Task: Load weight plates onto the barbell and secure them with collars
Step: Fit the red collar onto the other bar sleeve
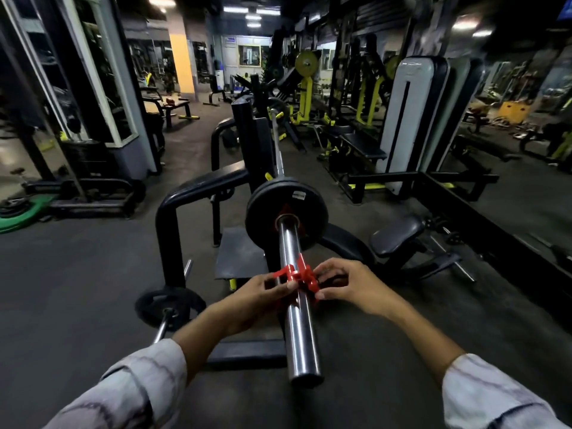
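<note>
Red collar on the barbell sleeve, both hands at it.

The barbell (298,308) lies on a black rack (247,140), its chrome sleeve pointing toward the camera. Black weight plates (266,209) sit far up the sleeve. Nearer the sleeve's free end, well apart from the plates, the left hand (263,294) and right hand (349,286) pinch the red collar (301,275) from either side, fingers curled on it.

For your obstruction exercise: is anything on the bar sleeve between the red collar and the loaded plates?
Nothing visible. The red collar, held by the left hand and right hand, sits on the bar sleeve; only bare steel runs up to the plates.
</note>
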